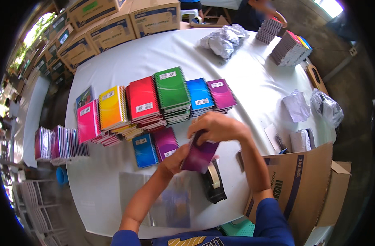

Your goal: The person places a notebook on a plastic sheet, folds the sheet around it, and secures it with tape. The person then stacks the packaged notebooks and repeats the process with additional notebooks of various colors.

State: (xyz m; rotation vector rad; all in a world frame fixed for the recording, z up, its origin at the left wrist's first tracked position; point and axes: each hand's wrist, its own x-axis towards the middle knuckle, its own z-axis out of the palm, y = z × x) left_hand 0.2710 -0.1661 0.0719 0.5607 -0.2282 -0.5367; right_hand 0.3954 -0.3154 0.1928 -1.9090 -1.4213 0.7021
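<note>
A small purple notebook is tilted up between my hands above the table. My left hand is closed on its lower left edge. My right hand grips its top, fingers bent over the cover. Just beneath it stands a black tape dispenser with a roll of tape. Clear plastic bags lie flat near my left forearm. Beyond my hands are stacks of spiral notebooks: pink, yellow, red, green, blue and purple. Closer sit smaller blue and purple piles.
More notebooks stand on edge at the left and far right. Crumpled plastic lies at the back. An open carton stands at my right. Stacked cartons line the far left. Another person's hand shows at the back.
</note>
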